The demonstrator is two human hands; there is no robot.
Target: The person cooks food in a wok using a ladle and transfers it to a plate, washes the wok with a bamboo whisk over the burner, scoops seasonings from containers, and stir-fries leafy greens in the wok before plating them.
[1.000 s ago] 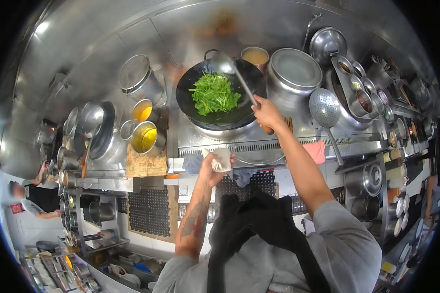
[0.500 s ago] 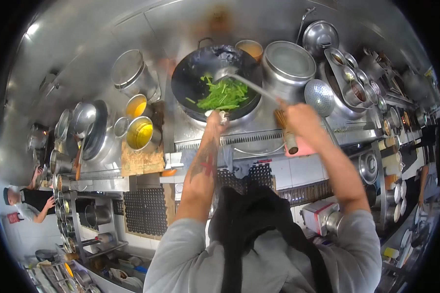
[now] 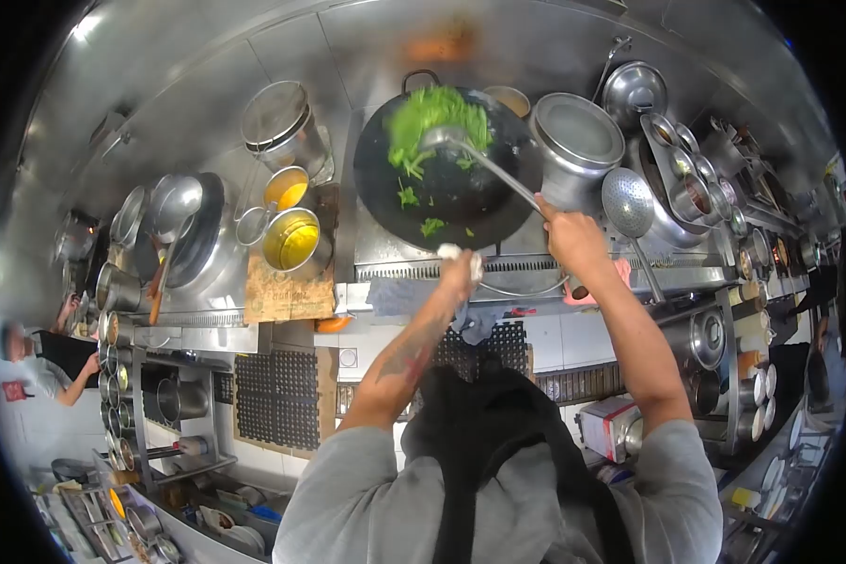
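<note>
My left hand (image 3: 458, 274) is closed on a white cloth (image 3: 462, 256) at the near rim of the black wok (image 3: 461, 202). Whether it grips the rim through the cloth is hard to tell. My right hand (image 3: 576, 246) is wrapped round the handle of a metal ladle (image 3: 449, 138), whose bowl is inside the wok against the leafy greens (image 3: 432, 122). Most of the greens lie bunched at the wok's far side, partly blurred, with a few loose pieces nearer me.
Left of the wok are two pots of yellow liquid (image 3: 296, 242) and a strainer pot (image 3: 282, 117). To the right stand a large lidded pot (image 3: 578, 132) and a perforated skimmer (image 3: 628, 202). A person (image 3: 52, 367) stands far left.
The greens have shifted from the wok's middle to its far side. My left hand has moved from below the stove edge up to the wok's near rim with the cloth.
</note>
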